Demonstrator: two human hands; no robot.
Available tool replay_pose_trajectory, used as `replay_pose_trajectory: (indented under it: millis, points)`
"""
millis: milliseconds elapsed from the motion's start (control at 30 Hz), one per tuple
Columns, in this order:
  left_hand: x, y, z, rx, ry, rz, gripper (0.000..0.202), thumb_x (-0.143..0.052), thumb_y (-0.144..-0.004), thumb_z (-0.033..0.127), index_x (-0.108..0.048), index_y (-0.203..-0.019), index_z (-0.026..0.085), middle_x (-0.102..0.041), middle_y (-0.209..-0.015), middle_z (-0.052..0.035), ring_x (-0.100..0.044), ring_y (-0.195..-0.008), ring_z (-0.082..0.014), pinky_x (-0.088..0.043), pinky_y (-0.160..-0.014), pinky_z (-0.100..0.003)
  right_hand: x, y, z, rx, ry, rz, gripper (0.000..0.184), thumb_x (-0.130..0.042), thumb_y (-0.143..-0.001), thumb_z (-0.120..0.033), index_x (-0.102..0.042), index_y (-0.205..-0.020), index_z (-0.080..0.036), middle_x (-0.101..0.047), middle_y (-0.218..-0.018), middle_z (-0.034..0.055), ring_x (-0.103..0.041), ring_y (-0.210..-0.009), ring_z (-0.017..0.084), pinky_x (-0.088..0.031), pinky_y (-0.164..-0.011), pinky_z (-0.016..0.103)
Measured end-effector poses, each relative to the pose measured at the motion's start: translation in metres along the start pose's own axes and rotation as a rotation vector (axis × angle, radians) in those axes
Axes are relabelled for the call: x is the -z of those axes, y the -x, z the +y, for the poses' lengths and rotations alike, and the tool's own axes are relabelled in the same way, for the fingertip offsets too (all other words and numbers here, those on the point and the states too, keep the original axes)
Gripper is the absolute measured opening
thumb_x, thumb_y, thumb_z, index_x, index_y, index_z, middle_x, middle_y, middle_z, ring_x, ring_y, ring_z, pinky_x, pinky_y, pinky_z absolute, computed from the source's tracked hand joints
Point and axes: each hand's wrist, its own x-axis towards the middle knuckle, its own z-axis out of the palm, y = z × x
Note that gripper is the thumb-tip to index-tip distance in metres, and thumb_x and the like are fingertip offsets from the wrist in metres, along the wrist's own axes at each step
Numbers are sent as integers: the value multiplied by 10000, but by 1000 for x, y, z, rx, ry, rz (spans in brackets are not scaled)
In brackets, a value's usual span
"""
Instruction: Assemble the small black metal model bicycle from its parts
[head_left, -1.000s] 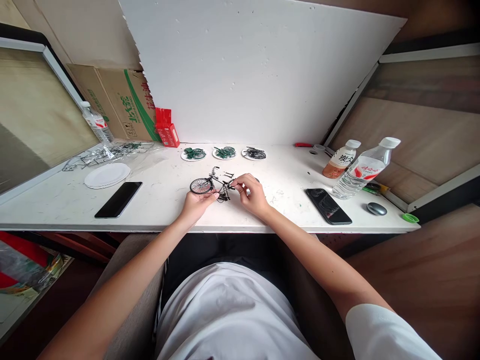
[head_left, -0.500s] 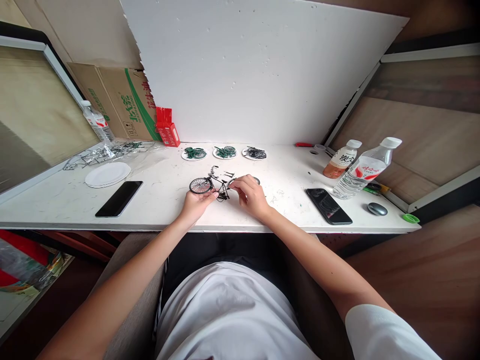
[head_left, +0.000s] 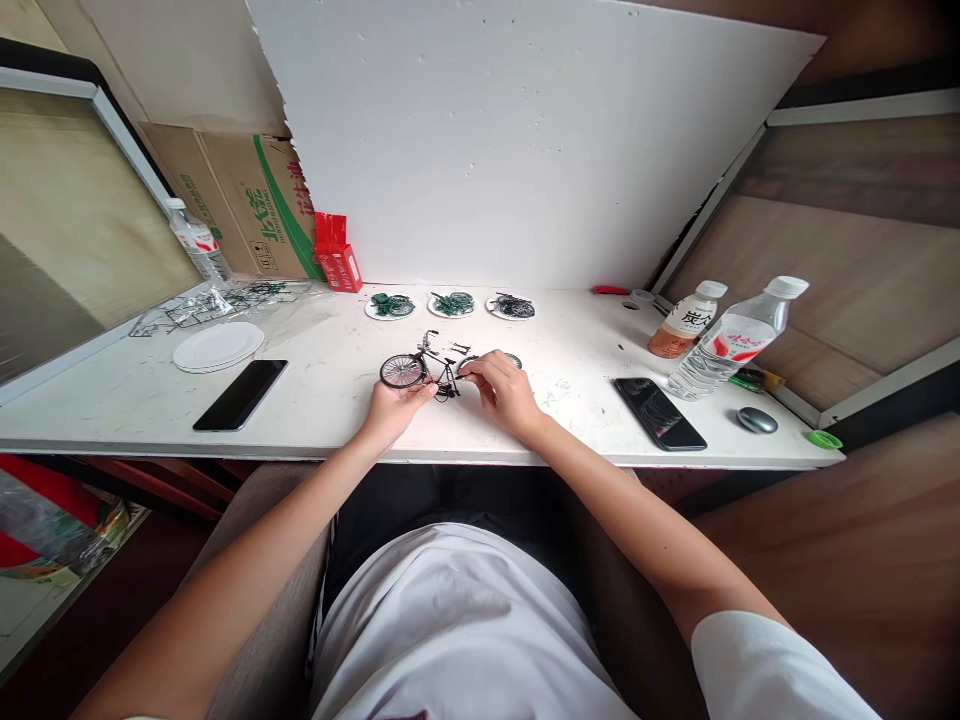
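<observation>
A small black model bicycle (head_left: 441, 374) is held upright above the white table, its spoked front wheel at the left. My left hand (head_left: 396, 408) is closed on it from below, thumb and fingers at the lower frame near the front wheel. My right hand (head_left: 501, 388) pinches the rear end of the frame between thumb and fingertips; those fingers hide the exact spot. Behind the right hand a second spoked wheel (head_left: 513, 360) shows only in part. Small loose black parts (head_left: 460, 348) lie on the table just beyond the bicycle.
White plates (head_left: 389, 307) with green and black model parts stand at the back. Phones (head_left: 241, 396) (head_left: 660, 413) lie at both sides. Bottles (head_left: 731, 340) and a mouse (head_left: 757, 420) are at the right; stacked white plates (head_left: 218, 346), part frames and a red box (head_left: 339, 265) at the left.
The view has shifted very slightly. Both hands keep their hold on the model bicycle, with no clear movement of it.
</observation>
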Motion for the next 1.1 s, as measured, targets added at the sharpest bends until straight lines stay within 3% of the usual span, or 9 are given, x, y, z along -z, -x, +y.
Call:
replay_pose_trajectory:
  millis: [367,600,933,1100]
  points:
    - [0,1,1,-2,-18,1,576,-1009,-603,494,-805,-1005,137,-823,-1134,-178,-760,-1156,-372,-536,-1138,-586,1,1,2,-6,3,-14,146,-572,-1100,-275,-706,-1055,-239,-771,-948,73,-684,-886,224,-552,-779,365]
    - [0,2,2,-13,-18,-3,539,-1000,-630,466,-805,-1013,141,-821,-1144,-173,-756,-1166,-355,-528,-1151,-562,-1,3,1,10,8,-6,142,-583,-1090,-254,-721,-1060,-241,-784,-953,70,-699,-881,218,-559,-767,360]
    - [4,0,-4,-16,-19,1,520,-992,-653,444,-810,-1032,138,-821,-1157,-167,-761,-1151,-343,-536,-1141,-552,-1,7,3,136,1,-14,411,-446,-992,5,-744,-1127,-244,-806,-1012,61,-749,-939,205,-593,-778,351]
    - [4,0,-4,-21,-26,5,511,-989,-652,450,-807,-1018,142,-824,-1145,-159,-763,-1138,-337,-546,-1130,-545,1,8,3,131,-26,-34,493,-422,-930,54,-753,-1149,-237,-819,-1079,62,-773,-999,201,-621,-813,356]
